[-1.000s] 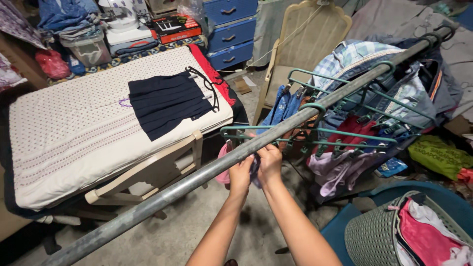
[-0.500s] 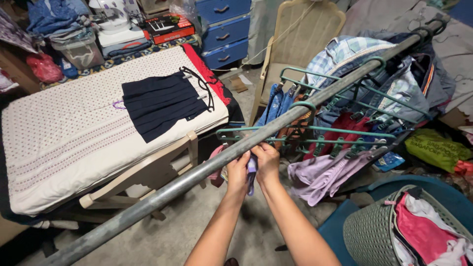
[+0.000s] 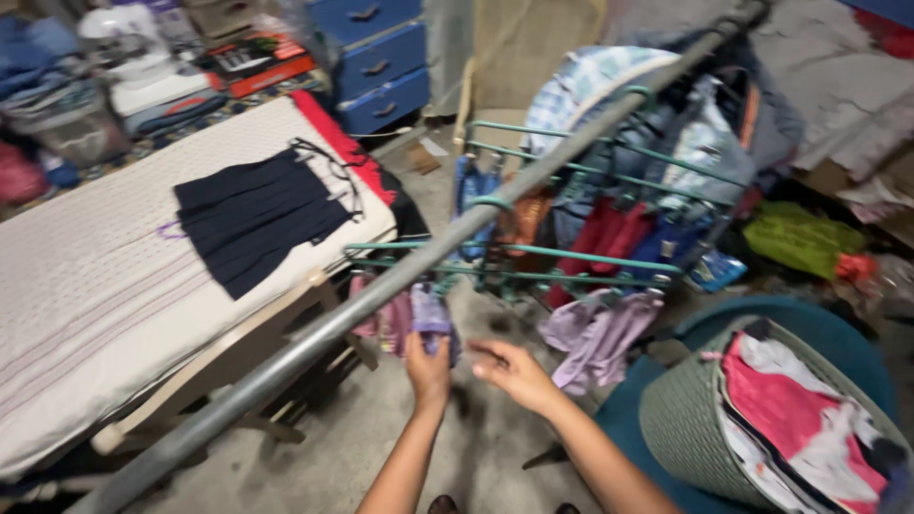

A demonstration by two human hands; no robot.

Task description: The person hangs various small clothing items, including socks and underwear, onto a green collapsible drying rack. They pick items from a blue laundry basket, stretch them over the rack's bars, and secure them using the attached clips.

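Grey metal pole [image 3: 381, 286] slanted across view; green clip hangers [image 3: 533, 252] hooked over it, hung with small garments. Padded table [image 3: 86, 286] at left covered by white patterned cloth; dark pleated skirt [image 3: 252, 217] laid flat on it. Concrete floor [image 3: 314, 457] below.

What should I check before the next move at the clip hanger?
1. Left hand gripping the small purple cloth: ok.
2. Right hand free: ok, open and off the cloth.
3. Cloth fastened in a clip of the green clip hanger: cannot tell, blurred.
4. Hanger hooked on the grey pole: ok.
5. More laundry within reach: ok, the grey basket holds pink and white pieces.
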